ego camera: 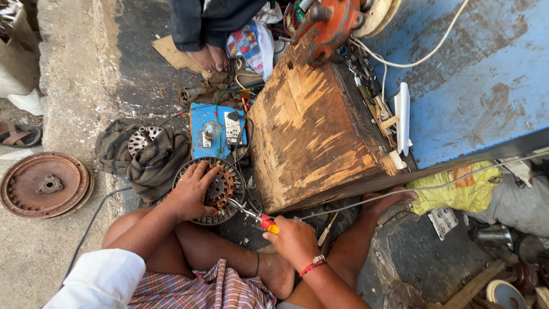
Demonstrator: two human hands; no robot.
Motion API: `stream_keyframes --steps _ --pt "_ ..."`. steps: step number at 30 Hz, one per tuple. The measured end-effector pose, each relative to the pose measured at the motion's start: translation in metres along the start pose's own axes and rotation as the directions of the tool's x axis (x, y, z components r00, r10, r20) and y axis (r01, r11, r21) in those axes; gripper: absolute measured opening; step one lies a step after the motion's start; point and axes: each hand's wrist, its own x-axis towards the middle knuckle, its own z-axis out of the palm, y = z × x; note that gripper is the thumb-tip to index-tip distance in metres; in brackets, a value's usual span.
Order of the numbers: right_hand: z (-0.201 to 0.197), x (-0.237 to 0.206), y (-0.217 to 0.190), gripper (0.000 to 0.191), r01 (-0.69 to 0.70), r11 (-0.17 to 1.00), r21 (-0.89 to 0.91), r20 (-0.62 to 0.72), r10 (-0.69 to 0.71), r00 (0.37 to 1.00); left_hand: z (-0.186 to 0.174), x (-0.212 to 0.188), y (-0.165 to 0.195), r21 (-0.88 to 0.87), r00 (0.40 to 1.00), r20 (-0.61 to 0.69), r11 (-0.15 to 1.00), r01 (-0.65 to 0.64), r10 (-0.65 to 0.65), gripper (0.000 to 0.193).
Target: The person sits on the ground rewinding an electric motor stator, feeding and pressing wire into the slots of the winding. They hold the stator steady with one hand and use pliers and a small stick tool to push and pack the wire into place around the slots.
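A round fan-motor stator (224, 184) with copper windings lies on the ground in front of my crossed legs. My left hand (191, 190) rests on top of it, fingers spread over the windings and gripping it. My right hand (293, 239) holds a tool with a red and yellow handle (267, 224); its metal tip (240, 209) points at the stator's near right edge.
A worn wooden box (311, 123) stands right of the stator, beside a blue metal surface (480, 74). A blue switch board (214, 130), crumpled cloth (154, 160) and rusty discs (46, 184) lie around. Another person's feet (209, 57) stand beyond.
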Motion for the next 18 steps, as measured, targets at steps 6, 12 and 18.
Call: stream_keyframes --steps 6,12,18 --pt "0.005 -0.012 0.000 0.039 -0.021 0.988 0.153 0.012 0.020 1.000 0.003 -0.001 -0.007 -0.031 0.999 -0.031 0.999 -0.027 0.026 0.129" --pt "0.005 -0.015 -0.002 0.037 -0.065 0.991 0.118 0.077 0.057 0.995 0.010 -0.001 -0.012 -0.049 0.998 -0.050 0.998 -0.028 0.025 0.123" --pt "-0.002 0.000 -0.014 0.036 -0.033 0.998 0.051 0.059 0.030 0.998 0.008 -0.002 -0.013 -0.051 0.999 -0.039 0.999 -0.017 0.015 0.127"
